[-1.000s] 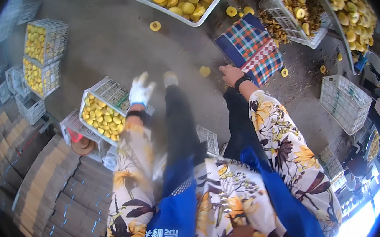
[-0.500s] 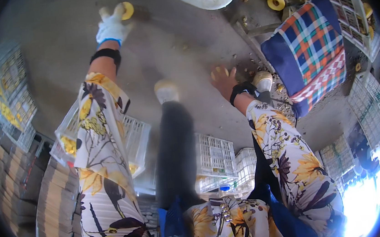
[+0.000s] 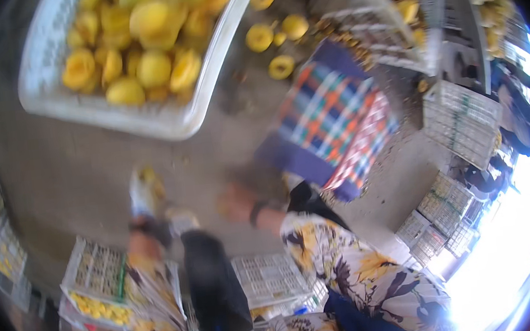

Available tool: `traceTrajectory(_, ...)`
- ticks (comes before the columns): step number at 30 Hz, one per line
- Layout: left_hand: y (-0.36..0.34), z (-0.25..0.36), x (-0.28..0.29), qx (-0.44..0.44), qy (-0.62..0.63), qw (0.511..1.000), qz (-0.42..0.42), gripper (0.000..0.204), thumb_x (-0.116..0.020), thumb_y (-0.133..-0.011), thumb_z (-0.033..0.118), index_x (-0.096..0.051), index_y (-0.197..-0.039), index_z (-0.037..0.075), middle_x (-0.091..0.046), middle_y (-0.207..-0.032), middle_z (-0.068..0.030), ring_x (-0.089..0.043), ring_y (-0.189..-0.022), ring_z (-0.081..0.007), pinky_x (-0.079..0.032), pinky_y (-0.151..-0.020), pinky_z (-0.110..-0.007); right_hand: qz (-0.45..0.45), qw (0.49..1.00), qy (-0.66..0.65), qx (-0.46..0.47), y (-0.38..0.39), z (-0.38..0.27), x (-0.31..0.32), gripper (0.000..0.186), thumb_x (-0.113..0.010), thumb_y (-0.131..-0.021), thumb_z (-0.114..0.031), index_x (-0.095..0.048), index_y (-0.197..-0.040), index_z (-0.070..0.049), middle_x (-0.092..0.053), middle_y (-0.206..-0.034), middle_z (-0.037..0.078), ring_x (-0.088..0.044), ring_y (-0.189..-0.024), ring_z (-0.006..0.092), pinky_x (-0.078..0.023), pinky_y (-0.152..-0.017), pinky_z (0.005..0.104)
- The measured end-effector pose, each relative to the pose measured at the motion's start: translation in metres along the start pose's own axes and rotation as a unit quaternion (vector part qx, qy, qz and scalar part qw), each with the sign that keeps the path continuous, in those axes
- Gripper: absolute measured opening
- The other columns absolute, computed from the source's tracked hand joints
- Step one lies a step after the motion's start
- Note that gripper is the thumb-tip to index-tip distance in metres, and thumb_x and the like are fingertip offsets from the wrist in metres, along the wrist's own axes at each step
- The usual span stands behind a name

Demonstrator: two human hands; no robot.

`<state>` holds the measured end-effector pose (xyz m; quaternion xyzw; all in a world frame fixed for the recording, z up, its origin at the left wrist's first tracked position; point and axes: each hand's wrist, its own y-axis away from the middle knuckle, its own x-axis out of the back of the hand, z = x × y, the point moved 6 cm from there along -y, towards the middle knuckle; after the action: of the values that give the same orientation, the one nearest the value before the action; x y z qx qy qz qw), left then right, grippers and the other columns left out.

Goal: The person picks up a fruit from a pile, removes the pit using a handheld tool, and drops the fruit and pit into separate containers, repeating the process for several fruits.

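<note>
**Gloved hand low beside the fruit tray**

At the far left of my feed sits a slatted crate (image 3: 99,264) with yellow fruit at its near edge. Next, the gloved left hand (image 3: 143,193) hangs low over the floor; a yellow patch (image 3: 148,176) at its fingers is probably a fruit piece, but blur means I can't tell whether they grasp it. Above lies the white tray (image 3: 188,125), heaped with fruit halves (image 3: 152,20). The bare right hand (image 3: 238,203), beside a plaid bundle (image 3: 331,121), is too smeared to read as clenched or released. Loose halves (image 3: 260,38) lie right of the tray.

I judge the step as picking up fruit; the next move calls for a gentle grip and clearance over the rim. I can read no labels or writing.
</note>
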<state>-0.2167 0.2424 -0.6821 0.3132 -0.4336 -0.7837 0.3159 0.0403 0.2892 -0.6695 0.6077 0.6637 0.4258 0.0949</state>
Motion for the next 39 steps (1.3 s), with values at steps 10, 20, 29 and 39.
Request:
traceTrajectory(10, 0.298, 0.064, -0.198, 0.132, 0.271, 0.949, -0.089, 0.042, -0.049, -0.085, 0.045, -0.051, -0.111, 0.011, -0.055, -0.108, -0.0074, -0.053, -0.1, -0.0227, -0.043, -0.086, -0.036, 0.271, 0.949, -0.159, 0.022, 0.193, -0.216, 0.234, 0.073, -0.069, -0.062, -0.041, -0.041, -0.125, -0.015, -0.047, -0.109, 0.016, -0.047, -0.102, 0.0333, -0.04, -0.087, 0.0396)
traceTrajectory(20, 0.407, 0.159, -0.316, 0.142, 0.086, 0.981, -0.102, 0.029, -0.054, -0.084, 0.04, -0.054, -0.101, 0.017, -0.057, -0.094, -0.0041, -0.058, -0.084, -0.019, -0.05, -0.069, -0.033, 0.277, 0.904, -0.303, 0.119, 0.337, -0.264, 0.372, 0.085, -0.075, -0.061, -0.035, -0.034, -0.128, -0.003, -0.041, -0.125, 0.018, -0.038, -0.118, 0.028, -0.03, -0.1, 0.0348)
traceTrajectory(29, 0.411, 0.239, -0.382, -0.034, 0.071, 0.99, -0.12, 0.044, -0.048, -0.082, 0.052, -0.053, -0.104, 0.015, -0.058, -0.098, -0.0057, -0.057, -0.087, -0.021, -0.048, -0.075, -0.037, 0.307, 0.861, -0.393, 0.099, 0.367, -0.272, 0.485, 0.079, -0.078, -0.058, -0.029, -0.041, -0.124, -0.009, -0.052, -0.112, 0.011, -0.051, -0.101, 0.0191, -0.04, -0.089, 0.0293)
traceTrajectory(39, 0.383, 0.529, -0.568, -0.27, -0.192, 0.894, -0.302, 0.036, -0.048, -0.085, 0.032, -0.048, -0.108, 0.004, -0.053, -0.092, -0.0092, -0.052, -0.086, -0.0224, -0.044, -0.074, -0.034, 0.389, 0.723, -0.543, 0.174, 0.317, -0.283, 0.755, 0.022, -0.051, -0.08, -0.021, -0.056, -0.097, -0.008, -0.058, -0.088, 0.008, -0.057, -0.075, 0.0187, -0.048, -0.065, 0.0321)
